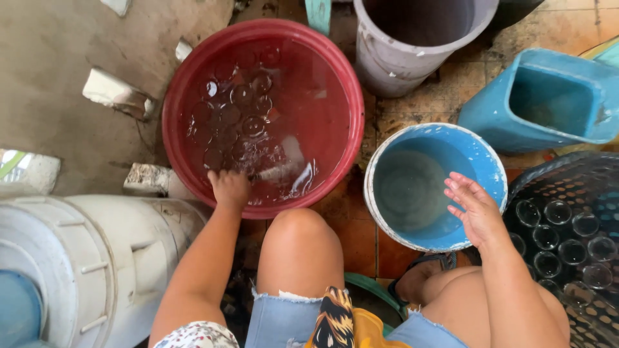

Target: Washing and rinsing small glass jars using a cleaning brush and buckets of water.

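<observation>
Tiled floor, grimy. Grey bucket, blue bin, dark basket of glasses crowd around. Left hand fingers curled, dipped in red basin among submerged glasses. Right hand fingers spread, empty, above blue bucket.

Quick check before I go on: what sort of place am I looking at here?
Probably an outdoor or back-yard wash area in a home. A red basin of water with glasses soaking sits on the bare floor, a blue bucket stands beside it, and a dark basket holds more glasses. The left hand is in the basin.
</observation>
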